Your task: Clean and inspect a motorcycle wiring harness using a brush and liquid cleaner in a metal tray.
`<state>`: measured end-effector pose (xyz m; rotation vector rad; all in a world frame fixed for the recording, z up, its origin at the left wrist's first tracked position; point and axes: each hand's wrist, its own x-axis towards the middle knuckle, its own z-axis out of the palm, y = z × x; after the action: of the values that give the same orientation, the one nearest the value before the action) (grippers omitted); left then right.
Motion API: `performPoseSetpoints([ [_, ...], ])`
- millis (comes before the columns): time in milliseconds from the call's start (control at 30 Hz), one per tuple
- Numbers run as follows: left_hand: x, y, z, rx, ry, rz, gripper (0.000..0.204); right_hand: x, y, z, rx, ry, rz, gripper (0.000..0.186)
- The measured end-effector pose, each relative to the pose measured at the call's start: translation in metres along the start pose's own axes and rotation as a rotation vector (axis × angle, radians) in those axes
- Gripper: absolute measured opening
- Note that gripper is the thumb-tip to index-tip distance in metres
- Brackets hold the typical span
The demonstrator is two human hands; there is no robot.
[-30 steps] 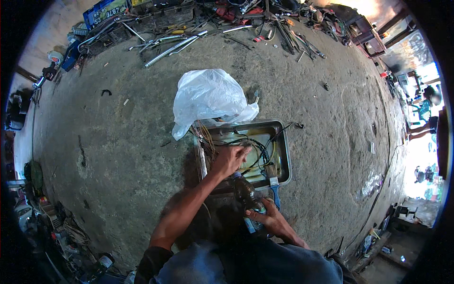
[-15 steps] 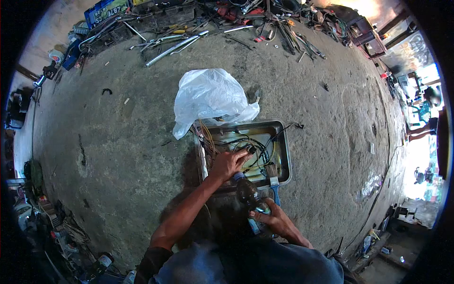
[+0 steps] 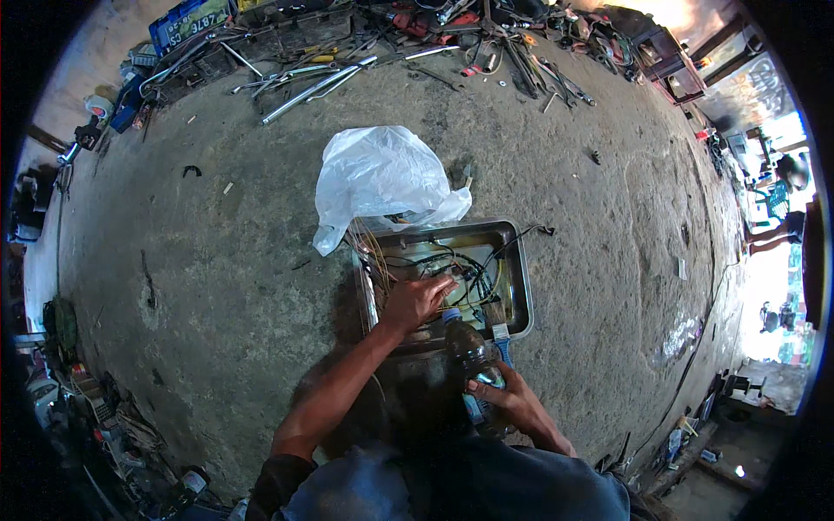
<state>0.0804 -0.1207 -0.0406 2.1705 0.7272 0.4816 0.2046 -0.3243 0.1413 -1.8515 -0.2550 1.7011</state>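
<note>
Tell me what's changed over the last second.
The bottle, still gripped by the right hand, has shifted right. The left hand has drawn back a little toward the person. The tray, brush and white plastic bag have stayed put.

A stained grey floor (image 3: pixel 234 260) stretches from a pale wall (image 3: pixel 82 56) to a bright, daylit opening (image 3: pixel 769 286) at right.

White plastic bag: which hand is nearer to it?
Left. The left hand is over the metal tray, just below the white plastic bag in the picture; the right hand is farther down, gripping the bottle.
</note>
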Motion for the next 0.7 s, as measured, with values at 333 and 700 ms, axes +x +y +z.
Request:
performPoseSetpoints([
  [333, 0.001, -0.001, 0.01, -0.193, -0.086, -0.028, 0.021, 0.001, 0.0, -0.004, -0.022, -0.005, 0.066, 0.076],
  [700, 0.057, -0.017, 0.008, 0.346, -0.048, -0.006, 0.023, 0.011, 0.01, -0.003, 0.049, 0.012, 0.014, 0.083],
])
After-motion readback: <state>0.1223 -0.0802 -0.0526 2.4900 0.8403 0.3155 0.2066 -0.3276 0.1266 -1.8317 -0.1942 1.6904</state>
